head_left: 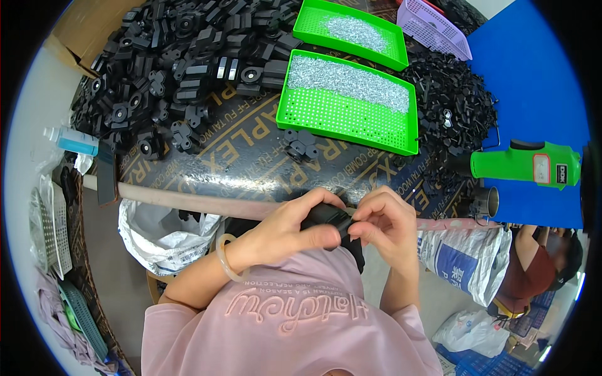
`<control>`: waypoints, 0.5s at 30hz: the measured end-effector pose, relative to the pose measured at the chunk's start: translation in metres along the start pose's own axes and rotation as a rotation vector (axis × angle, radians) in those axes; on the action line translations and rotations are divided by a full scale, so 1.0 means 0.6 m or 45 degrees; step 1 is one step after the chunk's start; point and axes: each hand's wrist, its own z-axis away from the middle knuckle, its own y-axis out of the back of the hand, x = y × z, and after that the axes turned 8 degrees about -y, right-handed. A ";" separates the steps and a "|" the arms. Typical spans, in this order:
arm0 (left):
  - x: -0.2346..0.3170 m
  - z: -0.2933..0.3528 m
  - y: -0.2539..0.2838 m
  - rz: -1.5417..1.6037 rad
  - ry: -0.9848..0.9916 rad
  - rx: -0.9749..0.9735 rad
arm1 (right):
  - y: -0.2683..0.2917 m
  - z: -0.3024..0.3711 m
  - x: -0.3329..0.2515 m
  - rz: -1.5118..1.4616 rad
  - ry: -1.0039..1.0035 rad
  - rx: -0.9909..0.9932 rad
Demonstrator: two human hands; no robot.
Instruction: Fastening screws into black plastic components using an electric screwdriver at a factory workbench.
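Note:
My left hand point(285, 232) is wrapped round a black plastic part point(328, 217), held in front of my chest at the table's near edge. The thumb lies along its near side and the fingers go over its far side. At the part's right end is my right hand point(392, 219), its thumb and fingertips pinched together. Whatever sits between those fingertips is too small or hidden to make out. Just beyond my hands, on the dark printed board point(238, 144), lies a small black lobed part point(301, 144).
Black plastic parts point(182, 56) heap the table's far left. Two green trays point(348, 135) hold small silvery metal pieces. Small black pieces point(454, 94) pile to their right, below a purple basket point(433, 28). A green power screwdriver point(527, 164) juts in at right; white sacks point(160, 241) hang below the edge.

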 end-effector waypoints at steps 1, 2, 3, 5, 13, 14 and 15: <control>0.000 0.003 -0.001 -0.001 -0.001 0.002 | -0.002 0.002 0.004 0.004 0.037 -0.012; 0.005 0.003 -0.003 -0.137 -0.011 -0.007 | -0.002 0.003 0.010 0.008 0.073 -0.020; 0.010 0.002 -0.004 -0.273 -0.020 -0.015 | -0.001 0.001 0.018 0.008 0.073 -0.017; 0.023 0.000 -0.004 -0.283 0.064 -0.046 | 0.001 0.000 0.036 0.339 0.555 0.016; 0.023 0.012 -0.021 -0.596 -0.248 -0.004 | -0.005 0.017 0.063 0.264 0.522 0.208; 0.020 0.013 -0.020 -0.596 -0.250 -0.006 | -0.001 0.011 0.056 0.333 0.494 0.100; 0.018 0.015 -0.017 -0.728 -0.287 -0.021 | 0.002 0.007 0.052 0.402 0.464 -0.008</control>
